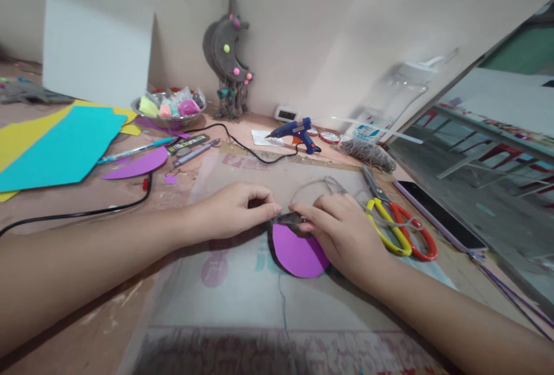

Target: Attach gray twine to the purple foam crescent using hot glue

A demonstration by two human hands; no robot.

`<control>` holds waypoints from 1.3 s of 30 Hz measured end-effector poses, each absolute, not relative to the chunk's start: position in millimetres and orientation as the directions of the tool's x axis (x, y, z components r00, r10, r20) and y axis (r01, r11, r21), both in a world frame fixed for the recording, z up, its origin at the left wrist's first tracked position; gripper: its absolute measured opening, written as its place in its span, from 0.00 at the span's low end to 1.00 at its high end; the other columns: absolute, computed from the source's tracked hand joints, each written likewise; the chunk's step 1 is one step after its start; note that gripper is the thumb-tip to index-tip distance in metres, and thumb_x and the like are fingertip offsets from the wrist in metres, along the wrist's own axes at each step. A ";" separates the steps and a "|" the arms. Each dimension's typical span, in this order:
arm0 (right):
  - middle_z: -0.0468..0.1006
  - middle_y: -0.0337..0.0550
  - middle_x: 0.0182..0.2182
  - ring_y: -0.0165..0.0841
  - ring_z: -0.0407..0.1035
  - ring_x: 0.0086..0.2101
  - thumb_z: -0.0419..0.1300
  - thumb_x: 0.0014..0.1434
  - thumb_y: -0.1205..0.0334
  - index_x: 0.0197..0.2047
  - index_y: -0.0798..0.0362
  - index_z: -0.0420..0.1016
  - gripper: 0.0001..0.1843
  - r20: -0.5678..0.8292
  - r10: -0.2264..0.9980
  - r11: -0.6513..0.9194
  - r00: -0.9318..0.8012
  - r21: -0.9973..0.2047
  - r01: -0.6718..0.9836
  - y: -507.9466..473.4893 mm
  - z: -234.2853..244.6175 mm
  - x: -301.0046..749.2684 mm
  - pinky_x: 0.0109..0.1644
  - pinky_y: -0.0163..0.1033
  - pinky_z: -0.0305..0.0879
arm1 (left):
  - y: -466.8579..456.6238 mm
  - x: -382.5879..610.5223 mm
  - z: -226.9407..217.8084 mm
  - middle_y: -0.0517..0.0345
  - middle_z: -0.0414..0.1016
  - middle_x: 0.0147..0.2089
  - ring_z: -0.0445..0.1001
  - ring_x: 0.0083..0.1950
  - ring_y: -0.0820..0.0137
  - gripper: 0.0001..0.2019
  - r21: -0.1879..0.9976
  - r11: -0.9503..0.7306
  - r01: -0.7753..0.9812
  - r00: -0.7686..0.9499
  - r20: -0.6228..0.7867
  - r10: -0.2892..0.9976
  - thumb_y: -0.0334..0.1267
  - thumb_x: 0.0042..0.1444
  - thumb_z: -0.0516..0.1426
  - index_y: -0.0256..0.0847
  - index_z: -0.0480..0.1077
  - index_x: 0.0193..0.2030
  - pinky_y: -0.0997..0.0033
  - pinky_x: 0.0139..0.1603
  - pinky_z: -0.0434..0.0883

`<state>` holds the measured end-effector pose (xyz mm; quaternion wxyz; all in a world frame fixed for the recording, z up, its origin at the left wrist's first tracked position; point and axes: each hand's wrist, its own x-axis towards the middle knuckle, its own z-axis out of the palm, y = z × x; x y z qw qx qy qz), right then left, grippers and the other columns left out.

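Note:
A rounded purple paper piece (pixel 302 257) with a dark edge lies in front of me, and a narrow grey strip (pixel 289 219) runs along its top. My left hand (pixel 240 212) is closed, thumb and forefinger pinched at the strip's left end; what is between the tips is too small to make out. Across from it, my right hand (pixel 341 225) is closed on the strip and the purple piece's right side, its fingers partly hiding both. Loose grey yarn (pixel 331 183) loops behind my right hand. A thin thread (pixel 282 300) trails below the piece.
Scissors (pixel 396 225) and a phone (pixel 439 213) lie to the right. Farther back are a blue glue gun (pixel 296 131) with its cable, a yarn bundle (pixel 367 154), a bottle (pixel 389 98) and a bowl (pixel 168 118). Coloured sheets (pixel 64 147) lie left; a grey moon ornament (pixel 227 49) hangs behind.

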<state>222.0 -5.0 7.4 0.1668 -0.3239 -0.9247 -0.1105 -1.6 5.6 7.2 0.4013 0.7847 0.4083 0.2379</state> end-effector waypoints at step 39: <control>0.67 0.40 0.27 0.33 0.55 0.29 0.51 0.64 0.57 0.49 0.49 0.70 0.13 0.361 0.517 0.754 -0.776 0.236 0.613 -5.8 5.6 221.6 0.35 0.40 0.45 | 6.5 -0.6 3.6 0.66 0.58 0.22 0.59 0.27 0.76 0.14 0.798 -0.372 0.475 0.545 0.065 0.836 0.43 0.57 0.50 0.38 0.62 0.24 0.75 0.27 0.55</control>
